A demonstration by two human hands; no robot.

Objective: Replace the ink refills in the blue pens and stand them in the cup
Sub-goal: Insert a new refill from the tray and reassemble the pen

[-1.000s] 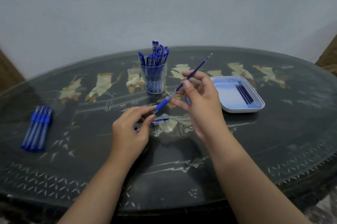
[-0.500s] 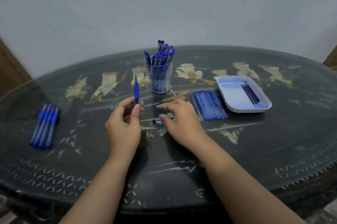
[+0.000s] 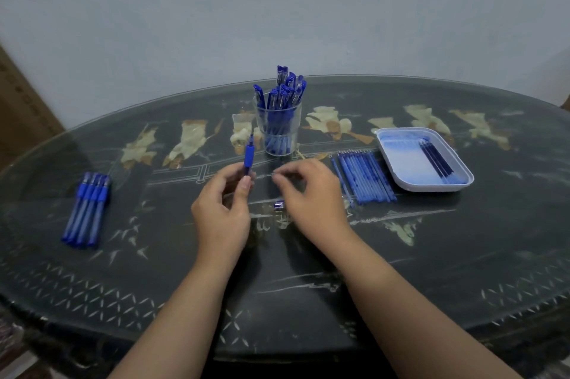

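blue pen held upright, clear cup full of pens, refills flat

Inlaid table, wall, perhaps cardboard.

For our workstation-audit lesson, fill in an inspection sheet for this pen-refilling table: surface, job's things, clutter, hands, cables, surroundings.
Surface: dark oval glass-topped table, pale inlay.
Job's things: clear plastic cup of capped blue pens; four loose blue pens at left; row of blue refills; white rectangular tray holding dark refills; small blue cap lying loose.
Clutter: nothing seen.
Hands: left hand grips blue-gripped pen upright; right hand curled, hold blurred.
Cables: nothing seen.
Surroundings: plain pale wall.
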